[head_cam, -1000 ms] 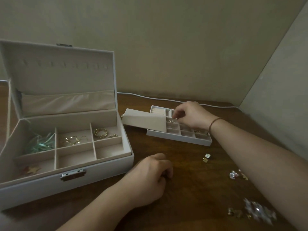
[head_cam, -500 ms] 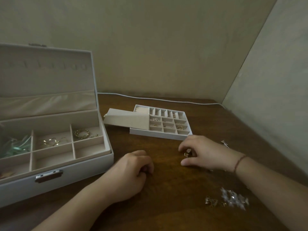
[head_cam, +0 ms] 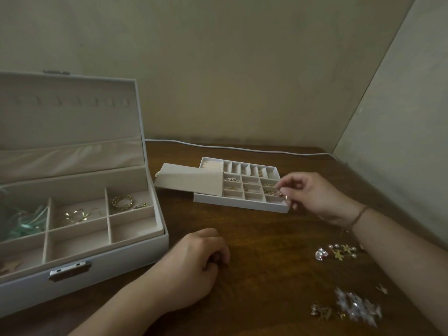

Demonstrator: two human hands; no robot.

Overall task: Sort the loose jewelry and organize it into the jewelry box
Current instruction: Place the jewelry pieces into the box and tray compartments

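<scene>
A white jewelry box (head_cam: 135, 253) stands open at the left, with a gold chain ring (head_cam: 122, 202), a thin gold piece (head_cam: 77, 215) and a teal item (head_cam: 26, 221) in its compartments. A small white divider tray (head_cam: 242, 205) lies on the table further back, partly covered by a beige pad (head_cam: 189, 179); several of its cells hold small earrings. My right hand (head_cam: 312, 196) hovers at the tray's right end and pinches a small earring (head_cam: 282, 195) between thumb and fingers. My left hand (head_cam: 194, 265) rests on the table, its fingers loosely curled and holding nothing.
Loose jewelry lies on the wooden table (head_cam: 266, 251) at the right: a crystal piece (head_cam: 321, 253), gold star and pearl earrings (head_cam: 344, 251), and a sparkly snowflake cluster (head_cam: 358, 306). A white cable (head_cam: 242, 148) runs along the back wall. Walls close in behind and to the right.
My right hand went from the tray down to the table, picked up a small earring, and has come back up to the tray's right end. The left hand stayed put.
</scene>
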